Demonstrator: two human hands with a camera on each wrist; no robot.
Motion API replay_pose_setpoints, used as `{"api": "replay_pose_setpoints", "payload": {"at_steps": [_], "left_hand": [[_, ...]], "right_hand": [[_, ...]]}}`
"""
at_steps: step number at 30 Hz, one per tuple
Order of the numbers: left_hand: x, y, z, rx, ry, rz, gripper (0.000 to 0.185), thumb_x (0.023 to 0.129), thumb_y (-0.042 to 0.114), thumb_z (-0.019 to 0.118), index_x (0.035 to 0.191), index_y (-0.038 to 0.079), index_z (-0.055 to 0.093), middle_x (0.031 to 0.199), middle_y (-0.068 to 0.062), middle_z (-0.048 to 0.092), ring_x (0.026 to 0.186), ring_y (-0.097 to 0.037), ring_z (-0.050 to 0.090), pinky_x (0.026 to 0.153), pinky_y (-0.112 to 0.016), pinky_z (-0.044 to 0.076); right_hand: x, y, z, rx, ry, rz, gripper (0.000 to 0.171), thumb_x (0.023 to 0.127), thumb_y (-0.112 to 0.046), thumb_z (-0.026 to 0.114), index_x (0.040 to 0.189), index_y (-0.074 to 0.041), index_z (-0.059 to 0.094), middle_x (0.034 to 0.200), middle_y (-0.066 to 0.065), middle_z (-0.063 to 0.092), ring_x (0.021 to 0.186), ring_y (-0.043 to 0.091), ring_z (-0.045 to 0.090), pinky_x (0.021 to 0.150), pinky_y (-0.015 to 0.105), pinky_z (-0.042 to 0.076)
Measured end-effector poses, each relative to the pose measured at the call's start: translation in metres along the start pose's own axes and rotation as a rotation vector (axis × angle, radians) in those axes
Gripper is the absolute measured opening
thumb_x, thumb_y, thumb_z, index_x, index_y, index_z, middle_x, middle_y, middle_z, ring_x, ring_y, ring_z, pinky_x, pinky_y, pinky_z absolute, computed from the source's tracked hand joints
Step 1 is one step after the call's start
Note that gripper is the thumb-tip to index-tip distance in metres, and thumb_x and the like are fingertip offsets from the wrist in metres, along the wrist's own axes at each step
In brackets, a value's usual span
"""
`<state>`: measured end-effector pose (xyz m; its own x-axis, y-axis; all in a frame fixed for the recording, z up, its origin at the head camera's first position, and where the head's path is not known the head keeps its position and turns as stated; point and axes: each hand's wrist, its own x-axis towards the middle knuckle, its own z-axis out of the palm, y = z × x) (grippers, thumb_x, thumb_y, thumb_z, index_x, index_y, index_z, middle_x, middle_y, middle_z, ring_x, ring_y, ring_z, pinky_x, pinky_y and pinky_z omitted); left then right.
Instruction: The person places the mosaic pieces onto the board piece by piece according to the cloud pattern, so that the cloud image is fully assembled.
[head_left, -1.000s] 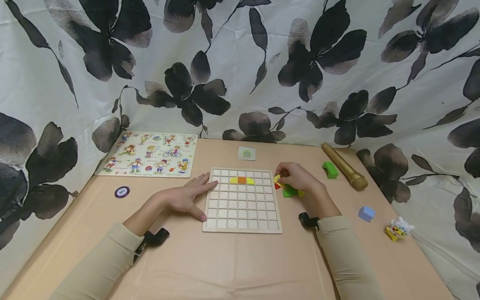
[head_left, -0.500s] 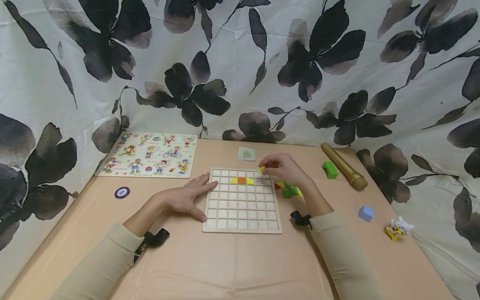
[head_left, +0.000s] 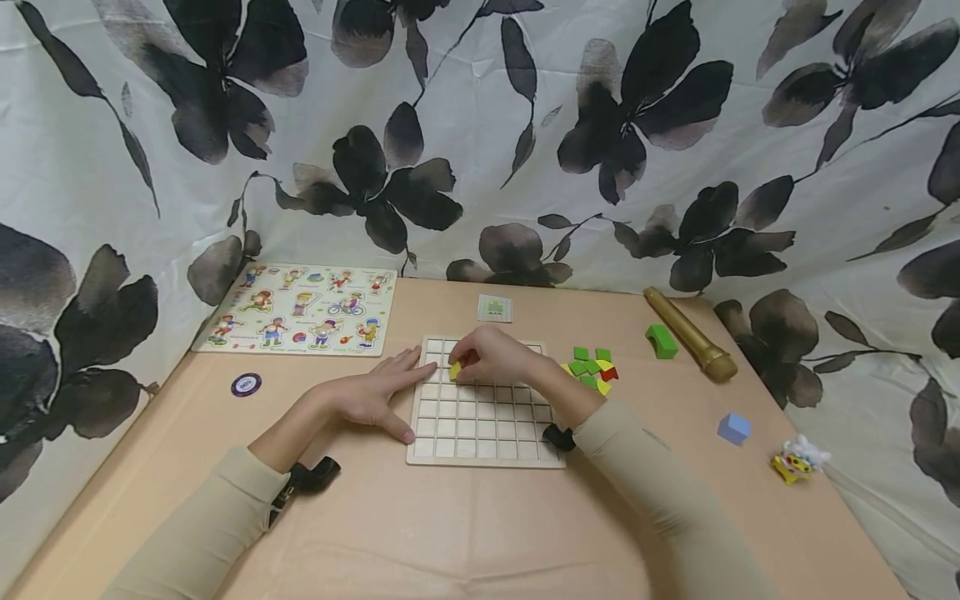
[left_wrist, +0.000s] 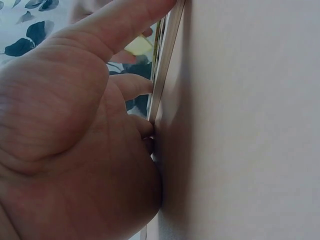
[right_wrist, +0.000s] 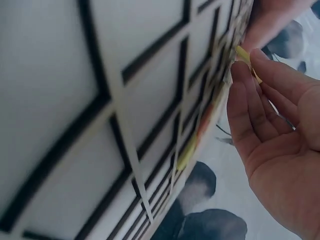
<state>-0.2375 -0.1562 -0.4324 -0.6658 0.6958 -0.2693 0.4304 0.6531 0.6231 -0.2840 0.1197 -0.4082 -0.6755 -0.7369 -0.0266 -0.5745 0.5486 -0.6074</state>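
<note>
Right hand (head_left: 491,357) pinches a small yellow wooden tile (head_left: 454,370) between thumb and fingertips, low over the upper-left cells of the pale wooden grid board (head_left: 484,433); whether the tile already touches the board cannot be told. Left hand (head_left: 372,393) lies flat with fingers straight against the board's left edge, holding nothing; in the left wrist view the fingers (left_wrist: 131,86) press on the board's rim.

Risks, as judged. The tile is small against the fingertips that hold it, and the cells are bounded by raised ribs; a tilted tile could catch on a rib and sit askew, or slip from the pinch and skid across the board. The right forearm crosses the board's right half, so a sleeve drag could disturb tiles hidden beneath the hand. Should the left hand lift, the board may slide on the smooth tan bench (head_left: 465,533).

Edges and room. A loose cluster of green, yellow and red tiles (head_left: 590,369) lies just beside the board's right edge, near the right arm. A green arched block (head_left: 661,340) and a gold tube (head_left: 688,333) lie farther right, well apart; a picture peg puzzle (head_left: 300,308) lies to the far left. Open bench shows in front of the board.
</note>
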Motion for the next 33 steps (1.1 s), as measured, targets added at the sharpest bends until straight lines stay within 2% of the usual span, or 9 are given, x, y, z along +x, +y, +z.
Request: {"api": "replay_pose_setpoints", "payload": {"at_steps": [5,10,17,22,25,30,33], "left_hand": [[0.000,0.001,-0.001,-0.006,0.000,-0.012,0.119,0.076,0.055,0.087,0.168,0.022,0.019,0.175,-0.015,-0.011,0.161,-0.040,-0.013,0.127,-0.066,0.000],[0.000,0.001,-0.001,-0.012,-0.002,-0.013,0.119,0.077,0.054,0.087,0.168,0.021,0.019,0.175,-0.016,-0.011,0.161,-0.041,-0.013,0.127,-0.067,0.000],[0.000,0.000,-0.001,-0.012,0.003,-0.009,0.118,0.077,0.053,0.087,0.168,0.020,0.020,0.175,-0.017,-0.010,0.161,-0.042,-0.012,0.126,-0.067,-0.001],[0.001,0.001,0.000,-0.004,0.001,0.000,0.118,0.077,0.054,0.087,0.168,0.020,0.019,0.175,-0.018,-0.011,0.161,-0.043,-0.012,0.126,-0.068,0.000],[0.001,0.002,-0.001,-0.001,0.000,0.007,0.118,0.077,0.053,0.087,0.168,0.020,0.019,0.175,-0.018,-0.011,0.160,-0.043,-0.013,0.126,-0.068,0.000],[0.001,0.002,-0.002,-0.007,0.003,0.004,0.118,0.077,0.052,0.088,0.168,0.019,0.019,0.175,-0.018,-0.012,0.160,-0.043,-0.013,0.126,-0.068,-0.001],[0.001,0.002,-0.001,-0.008,0.001,-0.002,0.119,0.077,0.051,0.088,0.168,0.020,0.019,0.175,-0.017,-0.012,0.161,-0.042,-0.013,0.126,-0.067,0.000]], "right_hand": [[0.006,0.000,0.007,-0.096,-0.002,-0.017,0.021,0.089,-0.014,0.083,0.109,-0.009,0.080,0.093,-0.001,0.073,0.082,0.010,0.062,0.075,0.023,0.052],[0.008,0.000,0.009,-0.150,-0.011,-0.009,0.023,0.089,-0.017,0.084,0.110,-0.008,0.080,0.097,0.002,0.071,0.087,0.015,0.063,0.077,0.025,0.051],[0.009,0.000,0.011,-0.151,-0.013,0.024,0.025,0.088,-0.016,0.084,0.111,-0.008,0.080,0.099,0.002,0.074,0.086,0.012,0.064,0.078,0.023,0.053],[0.002,0.000,0.008,-0.113,0.007,0.021,0.031,0.089,-0.018,0.084,0.117,-0.007,0.078,0.104,0.005,0.072,0.090,0.018,0.064,0.078,0.025,0.052],[-0.011,0.002,0.001,-0.055,0.058,0.024,0.036,0.091,-0.019,0.082,0.124,-0.006,0.075,0.113,0.008,0.072,0.094,0.022,0.064,0.081,0.029,0.053],[-0.041,0.013,-0.018,-0.004,0.196,0.038,0.039,0.093,-0.018,0.079,0.130,-0.006,0.071,0.125,0.012,0.071,0.098,0.026,0.064,0.081,0.035,0.055],[-0.062,0.026,-0.030,0.001,0.280,0.096,0.039,0.094,-0.018,0.079,0.131,-0.009,0.071,0.127,0.009,0.069,0.099,0.026,0.062,0.080,0.036,0.053]]}}
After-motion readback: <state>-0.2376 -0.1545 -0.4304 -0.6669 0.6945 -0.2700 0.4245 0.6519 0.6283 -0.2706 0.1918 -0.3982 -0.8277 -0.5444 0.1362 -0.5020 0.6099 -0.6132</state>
